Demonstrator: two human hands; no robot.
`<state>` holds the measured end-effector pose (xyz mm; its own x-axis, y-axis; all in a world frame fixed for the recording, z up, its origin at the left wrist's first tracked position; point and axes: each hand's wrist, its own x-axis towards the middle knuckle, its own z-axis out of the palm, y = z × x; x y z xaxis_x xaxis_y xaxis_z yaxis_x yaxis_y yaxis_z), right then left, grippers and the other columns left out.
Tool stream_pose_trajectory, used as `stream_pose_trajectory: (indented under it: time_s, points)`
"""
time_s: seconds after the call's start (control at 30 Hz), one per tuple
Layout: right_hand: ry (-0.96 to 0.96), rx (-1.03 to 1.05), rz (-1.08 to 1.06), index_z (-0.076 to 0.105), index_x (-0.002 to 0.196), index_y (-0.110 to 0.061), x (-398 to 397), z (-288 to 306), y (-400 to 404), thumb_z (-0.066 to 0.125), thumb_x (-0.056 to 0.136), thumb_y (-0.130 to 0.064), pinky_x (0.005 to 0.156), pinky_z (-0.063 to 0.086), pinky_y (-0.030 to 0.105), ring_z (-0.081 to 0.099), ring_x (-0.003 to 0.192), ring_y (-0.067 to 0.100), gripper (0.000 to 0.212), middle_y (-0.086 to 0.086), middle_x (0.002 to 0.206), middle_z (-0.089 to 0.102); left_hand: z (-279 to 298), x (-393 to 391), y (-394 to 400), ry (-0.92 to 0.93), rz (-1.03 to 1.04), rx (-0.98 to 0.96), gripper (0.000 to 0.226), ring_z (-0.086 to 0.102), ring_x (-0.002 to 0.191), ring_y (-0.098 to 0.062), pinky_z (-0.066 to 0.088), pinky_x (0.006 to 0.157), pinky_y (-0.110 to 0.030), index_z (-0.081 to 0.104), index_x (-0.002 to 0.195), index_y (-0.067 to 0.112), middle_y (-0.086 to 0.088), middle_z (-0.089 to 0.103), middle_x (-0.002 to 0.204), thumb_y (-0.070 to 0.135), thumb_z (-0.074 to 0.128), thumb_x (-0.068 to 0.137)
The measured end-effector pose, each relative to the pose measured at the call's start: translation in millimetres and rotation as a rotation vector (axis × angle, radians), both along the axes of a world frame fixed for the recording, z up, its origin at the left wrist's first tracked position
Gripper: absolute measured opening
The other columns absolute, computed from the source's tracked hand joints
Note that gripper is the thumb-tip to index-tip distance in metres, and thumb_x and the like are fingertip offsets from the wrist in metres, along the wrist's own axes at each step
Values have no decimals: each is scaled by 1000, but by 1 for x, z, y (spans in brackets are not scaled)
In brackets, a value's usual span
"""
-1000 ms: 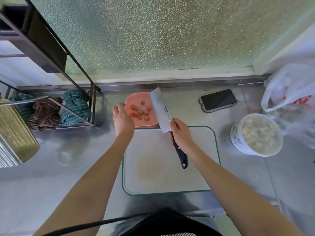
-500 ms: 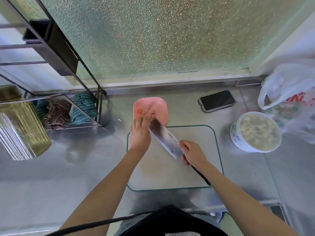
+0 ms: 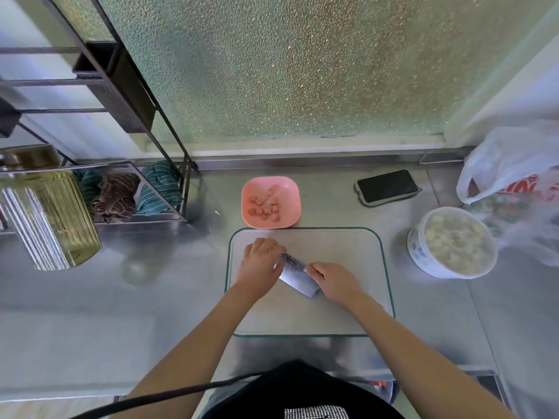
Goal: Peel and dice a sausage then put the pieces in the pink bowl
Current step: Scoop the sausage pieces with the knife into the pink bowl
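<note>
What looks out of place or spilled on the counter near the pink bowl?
One small pale scrap lies alone on the metal counter, left of the pink bowl, between it and the rack. What it is cannot be told. The sausage pieces are all inside the bowl.

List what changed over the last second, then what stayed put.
The steel cleaver came back from over the pink square bowl down to the white cutting board. The right hand still grips it; the left hand moved from the bowl onto the blade. The diced sausage pieces, black phone and white tub stayed put.
</note>
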<state>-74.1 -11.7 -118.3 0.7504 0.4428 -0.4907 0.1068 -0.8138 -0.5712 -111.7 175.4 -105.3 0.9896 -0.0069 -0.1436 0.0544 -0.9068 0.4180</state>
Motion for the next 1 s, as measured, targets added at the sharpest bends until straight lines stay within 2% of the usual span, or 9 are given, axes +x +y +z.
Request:
stream_pose_trajectory:
  time_s: [0.1, 0.2, 0.3, 0.37, 0.43, 0.5, 0.63, 0.9, 1.0]
  points:
    - [-14, -21, 54, 61, 97, -5, 3, 2, 2, 38, 99, -31, 70, 31, 28, 52, 88, 28, 35, 15, 99, 63, 2, 4, 3, 51, -19, 54, 24, 39, 116, -22, 26, 96, -31, 61, 112, 24, 3, 52, 121, 31, 56, 90]
    - [-48, -55, 112, 60, 89, -2, 4, 5, 5, 39, 98, -30, 66, 29, 30, 45, 78, 24, 36, 19, 95, 60, 2, 9, 5, 135, -18, 67, 22, 38, 111, -23, 25, 92, -30, 60, 101, 20, 2, 52, 112, 37, 60, 86]
    - [-110, -76, 128, 58, 84, -4, 6, 6, 7, 44, 96, -32, 63, 31, 32, 52, 81, 32, 34, 19, 89, 58, 3, 13, 5, 207, 13, 41, 23, 39, 109, -23, 26, 87, -31, 58, 100, 19, 2, 57, 110, 37, 59, 87]
    - [-157, -55, 132, 50, 80, -11, 8, 8, 6, 52, 91, -34, 60, 34, 34, 54, 77, 31, 26, 14, 80, 57, 4, 15, 5, 258, 22, 61, 22, 40, 110, -24, 28, 88, -33, 58, 102, 18, 1, 58, 113, 34, 57, 88]
    - [-153, -17, 99, 41, 83, -15, 10, 13, 4, 62, 84, -34, 59, 37, 33, 50, 68, 25, 29, 5, 74, 54, 3, 15, 5, 304, 61, 64, 21, 40, 112, -24, 29, 91, -35, 59, 102, 18, -1, 58, 114, 32, 57, 87]
    - [-170, -17, 97, 44, 90, -15, 11, 14, -1, 68, 79, -30, 63, 41, 33, 52, 74, 22, 30, 3, 82, 57, 0, 13, 5, 317, 113, 59, 20, 41, 113, -25, 31, 92, -36, 59, 102, 18, -2, 58, 114, 31, 57, 87]
    - [-220, -55, 150, 56, 108, -14, 11, 8, -12, 68, 80, -24, 84, 44, 39, 50, 101, 26, 32, 5, 110, 59, -2, 10, 5, 313, 177, 47, 19, 42, 113, -25, 32, 92, -36, 60, 102, 19, -3, 59, 111, 32, 57, 88]
    - [-251, -75, 44, 56, 100, -19, 8, 4, -24, 68, 80, -29, 79, 41, 35, 48, 99, 22, 25, 0, 102, 58, -2, 9, 8, 364, 246, -102, 11, 46, 106, -23, 34, 85, -35, 61, 88, 25, -2, 54, 106, 27, 67, 78]
    - [-269, -112, 51, 55, 100, -19, 7, 2, -25, 65, 82, -30, 79, 37, 35, 49, 100, 23, 24, 0, 102, 58, -3, 9, 8, 395, 227, -135, 18, 50, 105, -23, 32, 82, -33, 54, 83, 30, -1, 53, 108, 14, 62, 78]
